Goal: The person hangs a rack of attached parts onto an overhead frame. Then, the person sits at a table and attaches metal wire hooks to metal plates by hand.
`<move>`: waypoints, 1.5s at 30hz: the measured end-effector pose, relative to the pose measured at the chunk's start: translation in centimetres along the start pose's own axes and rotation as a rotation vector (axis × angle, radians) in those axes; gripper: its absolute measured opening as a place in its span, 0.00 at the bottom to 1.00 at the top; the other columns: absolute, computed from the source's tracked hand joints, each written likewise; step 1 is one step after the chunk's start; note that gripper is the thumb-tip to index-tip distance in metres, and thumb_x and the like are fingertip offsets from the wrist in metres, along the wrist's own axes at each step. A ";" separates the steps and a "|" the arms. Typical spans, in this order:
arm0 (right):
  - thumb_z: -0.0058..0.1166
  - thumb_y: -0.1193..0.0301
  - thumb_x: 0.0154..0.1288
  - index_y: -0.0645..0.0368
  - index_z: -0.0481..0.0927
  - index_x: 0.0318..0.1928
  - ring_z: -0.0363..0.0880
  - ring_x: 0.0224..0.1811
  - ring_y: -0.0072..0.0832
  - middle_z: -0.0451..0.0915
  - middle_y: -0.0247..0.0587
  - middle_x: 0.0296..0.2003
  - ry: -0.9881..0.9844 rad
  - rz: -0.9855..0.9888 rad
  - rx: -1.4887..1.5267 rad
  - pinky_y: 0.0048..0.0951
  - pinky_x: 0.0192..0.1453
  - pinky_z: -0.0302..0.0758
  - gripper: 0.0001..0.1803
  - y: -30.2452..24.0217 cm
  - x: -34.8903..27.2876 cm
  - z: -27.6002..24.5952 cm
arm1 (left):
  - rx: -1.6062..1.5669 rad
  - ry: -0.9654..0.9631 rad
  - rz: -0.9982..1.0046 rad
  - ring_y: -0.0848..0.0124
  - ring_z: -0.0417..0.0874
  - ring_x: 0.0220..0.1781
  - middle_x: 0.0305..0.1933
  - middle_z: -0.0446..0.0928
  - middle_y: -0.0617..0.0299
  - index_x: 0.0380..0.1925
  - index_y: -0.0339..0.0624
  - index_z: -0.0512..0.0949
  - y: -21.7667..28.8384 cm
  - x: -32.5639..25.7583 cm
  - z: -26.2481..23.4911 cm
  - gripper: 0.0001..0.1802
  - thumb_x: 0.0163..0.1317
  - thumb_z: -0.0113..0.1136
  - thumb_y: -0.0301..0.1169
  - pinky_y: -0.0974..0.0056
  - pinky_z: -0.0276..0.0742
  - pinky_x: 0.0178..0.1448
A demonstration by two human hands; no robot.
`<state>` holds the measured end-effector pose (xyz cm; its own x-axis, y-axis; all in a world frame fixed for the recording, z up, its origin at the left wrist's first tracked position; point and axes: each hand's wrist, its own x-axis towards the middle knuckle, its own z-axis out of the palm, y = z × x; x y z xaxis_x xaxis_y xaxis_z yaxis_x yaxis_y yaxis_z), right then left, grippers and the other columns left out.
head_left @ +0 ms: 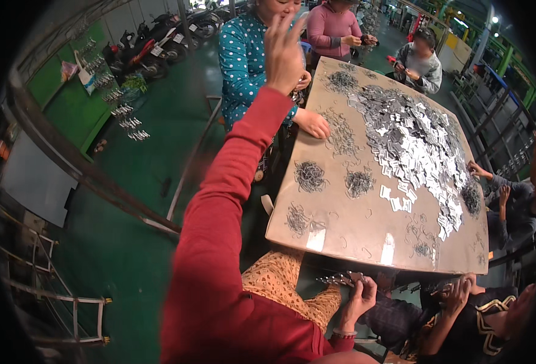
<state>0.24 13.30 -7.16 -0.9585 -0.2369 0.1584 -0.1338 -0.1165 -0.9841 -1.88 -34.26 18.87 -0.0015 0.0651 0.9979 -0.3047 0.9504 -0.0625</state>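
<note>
The person's left hand (283,51), in a long red sleeve (231,200), is reaching up and away beyond the far left corner of the surface (340,224), fingers spread apart and holding nothing visible; it is blurred. The right hand (359,300) is sitting just below the near edge of the surface, fingers closing on a bunch of small silver metal clips (340,279).

The surface is a tan board. A broad heap of flat silver metal pieces (413,139) is lying across its far and right part. Small piles of thin wire hooks (310,176) are lying along its left side and near its middle.

Other people are sitting around the surface: a person in a blue dotted top (243,60) at the far left corner, resting a hand on the board; a person in a pink top (334,27) at the far edge; a person in grey (422,64) at the far right corner. A co-worker's hand (456,294) is working at the near right edge of the surface.
</note>
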 end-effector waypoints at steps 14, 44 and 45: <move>0.50 0.83 0.59 0.66 0.75 0.35 0.74 0.39 0.22 0.75 0.36 0.35 -0.013 -0.069 -0.169 0.22 0.47 0.71 0.03 -1.7 -1.2 0.4 | 0.056 -1.826 -0.163 0.54 0.78 0.44 0.38 0.79 0.49 0.37 0.48 0.81 -1.6 -22.9 -6.3 0.15 0.50 0.58 0.39 0.56 0.74 0.48; 0.52 0.87 0.56 0.66 0.74 0.36 0.75 0.38 0.27 0.76 0.41 0.33 -0.048 0.048 0.045 0.25 0.44 0.73 0.08 -2.1 -2.7 1.0 | -0.311 -1.190 0.097 0.58 0.75 0.43 0.33 0.77 0.57 0.25 0.46 0.79 21.9 -27.1 6.3 0.05 0.55 0.56 0.32 0.57 0.73 0.44; 0.52 0.87 0.55 0.66 0.75 0.36 0.74 0.38 0.25 0.76 0.40 0.33 -0.025 0.066 0.039 0.23 0.43 0.71 0.08 -2.1 -2.6 1.0 | -0.355 -1.174 0.072 0.57 0.75 0.44 0.35 0.77 0.56 0.25 0.45 0.78 21.8 -26.9 6.0 0.06 0.56 0.54 0.32 0.56 0.72 0.44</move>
<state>3.22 13.16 -5.44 -0.9584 -0.2689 0.0960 -0.0605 -0.1374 -0.9887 -14.17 -17.08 -9.22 -0.9198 -0.0186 0.3920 0.0068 0.9980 0.0635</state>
